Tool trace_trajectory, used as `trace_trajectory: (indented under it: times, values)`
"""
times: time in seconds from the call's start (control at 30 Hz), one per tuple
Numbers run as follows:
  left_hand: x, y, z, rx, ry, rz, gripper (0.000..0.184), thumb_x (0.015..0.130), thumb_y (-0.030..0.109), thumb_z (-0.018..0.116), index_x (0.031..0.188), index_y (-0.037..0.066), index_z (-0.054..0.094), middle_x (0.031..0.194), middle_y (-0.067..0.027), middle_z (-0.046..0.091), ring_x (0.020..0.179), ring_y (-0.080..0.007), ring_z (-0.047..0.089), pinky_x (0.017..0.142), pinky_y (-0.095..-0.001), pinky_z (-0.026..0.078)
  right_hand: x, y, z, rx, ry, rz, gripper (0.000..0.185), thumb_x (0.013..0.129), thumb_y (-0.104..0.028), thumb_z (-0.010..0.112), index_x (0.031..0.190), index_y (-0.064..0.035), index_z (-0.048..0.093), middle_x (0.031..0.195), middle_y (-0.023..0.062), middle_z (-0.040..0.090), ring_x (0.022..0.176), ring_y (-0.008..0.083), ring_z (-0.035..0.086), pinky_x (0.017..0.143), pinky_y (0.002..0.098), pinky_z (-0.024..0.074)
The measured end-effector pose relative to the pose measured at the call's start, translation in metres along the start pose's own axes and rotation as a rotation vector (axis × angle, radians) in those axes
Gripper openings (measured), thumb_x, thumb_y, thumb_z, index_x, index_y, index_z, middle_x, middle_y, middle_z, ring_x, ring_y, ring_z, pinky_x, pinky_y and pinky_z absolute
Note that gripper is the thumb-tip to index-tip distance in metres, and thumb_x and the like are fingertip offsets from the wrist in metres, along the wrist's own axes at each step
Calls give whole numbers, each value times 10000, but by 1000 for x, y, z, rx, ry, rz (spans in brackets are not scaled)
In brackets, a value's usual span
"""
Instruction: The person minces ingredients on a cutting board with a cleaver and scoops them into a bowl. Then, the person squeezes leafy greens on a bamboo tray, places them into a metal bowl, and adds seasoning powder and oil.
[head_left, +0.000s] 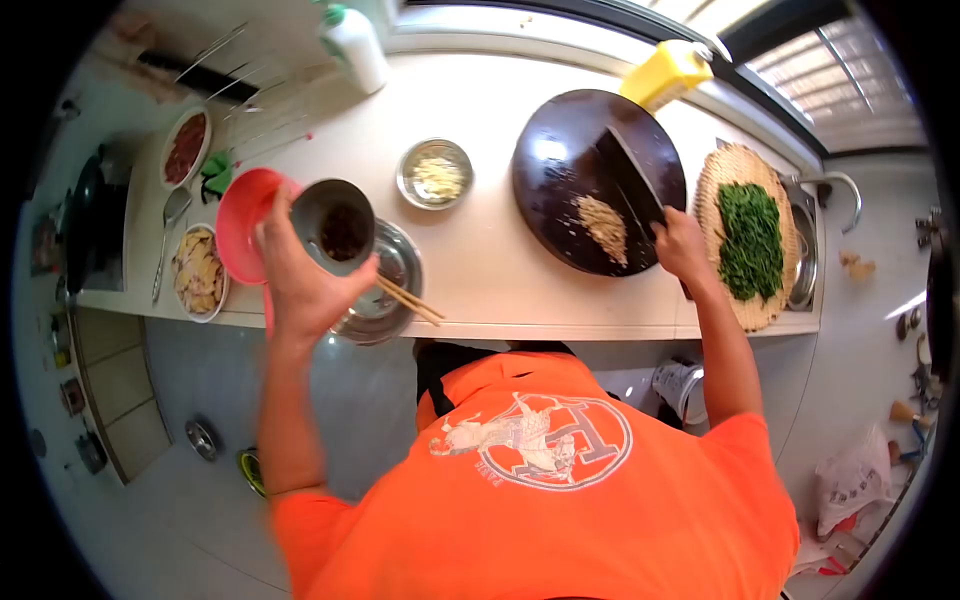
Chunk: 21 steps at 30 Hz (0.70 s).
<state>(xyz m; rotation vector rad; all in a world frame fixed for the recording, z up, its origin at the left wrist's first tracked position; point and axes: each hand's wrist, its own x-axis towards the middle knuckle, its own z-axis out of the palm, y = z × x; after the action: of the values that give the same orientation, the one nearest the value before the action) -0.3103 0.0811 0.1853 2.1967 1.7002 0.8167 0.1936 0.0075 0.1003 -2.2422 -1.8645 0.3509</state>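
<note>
Left hand (300, 285) grasping dark-grey round bowl (322, 203); right hand (682, 246) clenched on dark-bladed cleaver (628, 175).
Pale-brown minced heap (602, 229): left of the nearer right hand, near front edge of round dark-brown board (550, 195), long axis roughly paralleling the cleaver.

Two hands (308, 288) (682, 243), one knife (628, 172), one chopping board (548, 200), two chopsticks (412, 299), one grey bowl (310, 212), two white bowls (177, 185) (205, 318), one white bottle (358, 56), one yellow bottle (665, 74), one woven tray (738, 162).

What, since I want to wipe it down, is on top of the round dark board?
A heap of chopped brown bits lies on the board. The right hand holds a knife over the board; whatever surface the heap and knife cover can't be seen.
</note>
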Motion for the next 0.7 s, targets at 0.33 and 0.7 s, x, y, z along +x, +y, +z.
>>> trace_trajectory:
  times: [0.33, 0.7]
  values:
    - [-72, 117, 146, -71, -143, 35, 1136, 601, 305, 913, 1463, -99, 292, 1314, -262, 468, 1211, -413, 430, 1084, -508, 373, 86, 49, 1, -180, 41, -418, 84, 833, -88, 599, 896, -54, 643, 833, 184, 677, 827, 376, 681, 741, 482, 532]
    - [-86, 100, 214, -19, -157, 1, 1094, 624, 307, 881, 1443, -118, 293, 1316, -275, 449, 1205, -423, 414, 1096, -504, 351, 39, 56, 7, -237, 105, -780, 88, 776, -19, 600, 850, -60, 574, 835, 96, 649, 806, 287, 664, 725, 407, 520]
